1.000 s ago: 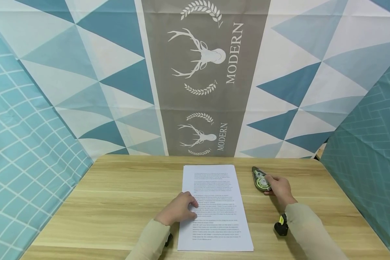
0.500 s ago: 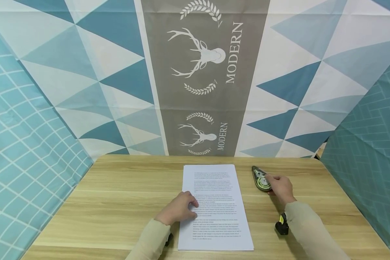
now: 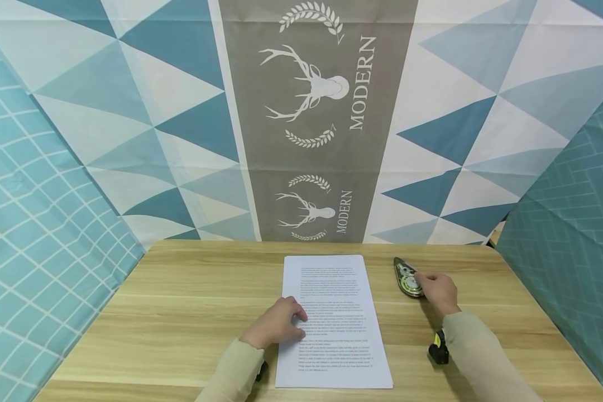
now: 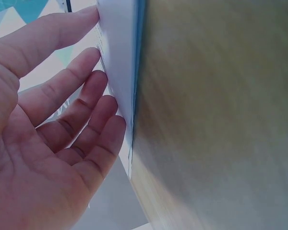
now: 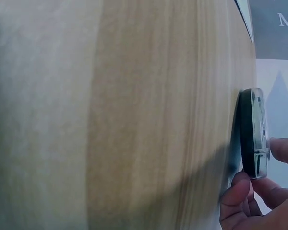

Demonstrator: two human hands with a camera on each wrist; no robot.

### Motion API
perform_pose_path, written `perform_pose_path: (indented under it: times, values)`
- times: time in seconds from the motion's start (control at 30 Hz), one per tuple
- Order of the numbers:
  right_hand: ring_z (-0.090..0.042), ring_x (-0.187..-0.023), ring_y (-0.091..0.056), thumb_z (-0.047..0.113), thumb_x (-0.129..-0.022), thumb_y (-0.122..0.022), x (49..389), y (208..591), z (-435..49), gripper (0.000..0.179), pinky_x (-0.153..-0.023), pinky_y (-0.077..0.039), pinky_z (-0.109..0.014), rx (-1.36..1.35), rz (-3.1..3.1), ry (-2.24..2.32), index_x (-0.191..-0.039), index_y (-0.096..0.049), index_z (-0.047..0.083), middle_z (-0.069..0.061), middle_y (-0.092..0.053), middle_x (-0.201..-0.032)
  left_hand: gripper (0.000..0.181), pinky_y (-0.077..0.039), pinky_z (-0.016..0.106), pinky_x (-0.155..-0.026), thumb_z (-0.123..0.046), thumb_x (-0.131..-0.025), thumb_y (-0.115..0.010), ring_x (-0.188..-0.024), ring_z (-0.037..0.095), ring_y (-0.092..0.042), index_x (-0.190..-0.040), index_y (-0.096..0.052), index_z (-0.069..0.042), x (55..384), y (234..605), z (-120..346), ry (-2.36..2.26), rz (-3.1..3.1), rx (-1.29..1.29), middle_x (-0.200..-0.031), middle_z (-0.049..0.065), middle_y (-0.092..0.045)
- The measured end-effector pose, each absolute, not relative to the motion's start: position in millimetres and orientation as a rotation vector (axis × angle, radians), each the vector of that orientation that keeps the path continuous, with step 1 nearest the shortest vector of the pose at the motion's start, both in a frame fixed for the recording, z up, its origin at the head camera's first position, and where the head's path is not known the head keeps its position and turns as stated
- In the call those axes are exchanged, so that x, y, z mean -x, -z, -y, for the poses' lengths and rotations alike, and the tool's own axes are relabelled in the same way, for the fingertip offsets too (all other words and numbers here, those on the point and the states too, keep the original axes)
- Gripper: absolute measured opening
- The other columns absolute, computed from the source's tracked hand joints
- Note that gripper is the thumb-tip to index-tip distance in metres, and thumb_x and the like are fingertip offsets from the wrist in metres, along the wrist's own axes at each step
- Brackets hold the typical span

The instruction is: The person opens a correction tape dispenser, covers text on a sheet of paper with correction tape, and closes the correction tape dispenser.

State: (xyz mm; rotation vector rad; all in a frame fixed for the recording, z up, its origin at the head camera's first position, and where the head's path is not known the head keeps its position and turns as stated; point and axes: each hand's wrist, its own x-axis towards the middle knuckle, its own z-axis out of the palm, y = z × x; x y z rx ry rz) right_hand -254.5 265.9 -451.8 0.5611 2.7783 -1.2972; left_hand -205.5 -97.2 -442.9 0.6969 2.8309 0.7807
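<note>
A thin stack of printed paper (image 3: 336, 352) lies on the wooden table, its text upside down in the head view. My left hand (image 3: 277, 322) rests its fingertips on the left part of the top sheet. In the left wrist view the fingers of that hand (image 4: 62, 110) are spread and gently bent. To the right of the paper, my right hand (image 3: 439, 293) pinches the wide end of a correction tape (image 3: 407, 277), dark with a clear cover and green inside. Seen from the right wrist, the correction tape (image 5: 254, 134) sits between thumb and fingers, very near the tabletop.
The wooden table (image 3: 181, 312) extends to both sides of the paper. Behind it hangs a patterned cloth (image 3: 301, 139) with deer heads and triangles. Blue cloths (image 3: 35, 223) close off the sides.
My right hand has shifted slightly to the right with the correction tape in its grip. The left hand and the paper have stayed in place.
</note>
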Motion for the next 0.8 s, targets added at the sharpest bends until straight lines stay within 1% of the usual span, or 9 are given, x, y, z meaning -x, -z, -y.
perform_pose_path:
  times: [0.27, 0.53, 0.8]
  values:
    - [-0.044, -0.112, -0.049, 0.038, -0.096, -0.043, 256.1, 453.2, -267.6, 0.059, -0.085, -0.046, -0.048, -0.581, -2.799, 1.235, -0.125, -0.050, -0.013, -0.032, -0.050, -0.124, 0.021, -0.042, 0.026, -0.072, -0.012, -0.066, -0.076, -0.080, 0.012, -0.045, -0.085, -0.068, -0.006, 205.5, 444.2, 96.4, -0.752, -2.840, -0.671, -0.086, 0.000, -0.056]
    - [-0.045, -0.108, -0.051, 0.033, -0.096, -0.046, 257.5, 452.9, -265.5, 0.053, -0.079, -0.048, -0.047, -0.562, -2.835, 1.217, -0.122, -0.053, -0.012, -0.032, -0.053, -0.121, 0.022, -0.044, 0.028, -0.075, -0.014, -0.068, -0.076, -0.084, 0.013, -0.047, -0.088, -0.068, -0.007, 204.4, 444.7, 96.9, -0.748, -2.828, -0.626, -0.089, -0.001, -0.057]
    - [-0.044, -0.107, -0.051, 0.033, -0.096, -0.045, 256.6, 457.1, -269.5, 0.052, -0.079, -0.048, -0.047, -0.579, -2.853, 1.235, -0.121, -0.053, -0.012, -0.032, -0.053, -0.120, 0.022, -0.042, 0.026, -0.072, -0.013, -0.067, -0.076, -0.082, 0.013, -0.046, -0.086, -0.068, -0.007, 206.9, 447.6, 96.4, -0.751, -2.840, -0.671, -0.088, 0.000, -0.057]
